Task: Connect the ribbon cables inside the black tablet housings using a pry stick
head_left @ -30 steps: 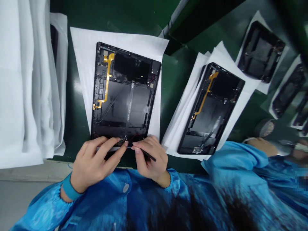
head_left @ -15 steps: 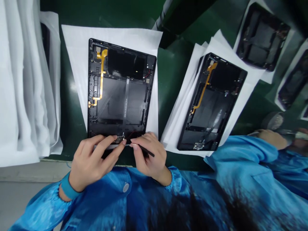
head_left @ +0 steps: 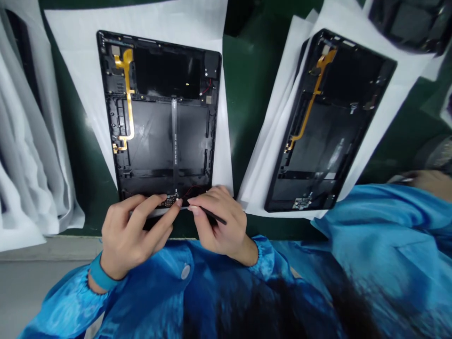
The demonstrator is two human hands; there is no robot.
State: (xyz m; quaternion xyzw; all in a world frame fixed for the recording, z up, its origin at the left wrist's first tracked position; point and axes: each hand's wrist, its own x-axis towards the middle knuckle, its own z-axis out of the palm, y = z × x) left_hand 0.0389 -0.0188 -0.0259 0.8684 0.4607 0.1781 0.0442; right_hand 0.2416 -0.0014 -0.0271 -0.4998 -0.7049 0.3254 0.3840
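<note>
I log one tablet housing [head_left: 151,136] on white sheet [head_left: 72,42]; at its near edge: left hand [head_left: 132,230], open, fingertips on circuit board [head_left: 170,201]; right hand [head_left: 224,223], pinching black tool [head_left: 214,216].

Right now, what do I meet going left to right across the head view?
Draped white sheets → left hand → right hand → second tablet housing → another person's hand.

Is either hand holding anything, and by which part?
The right hand pinches a slim dark tool near the end toward the circuit board. The left hand has its fingertips at that board; whether they grip it cannot be told.
</note>
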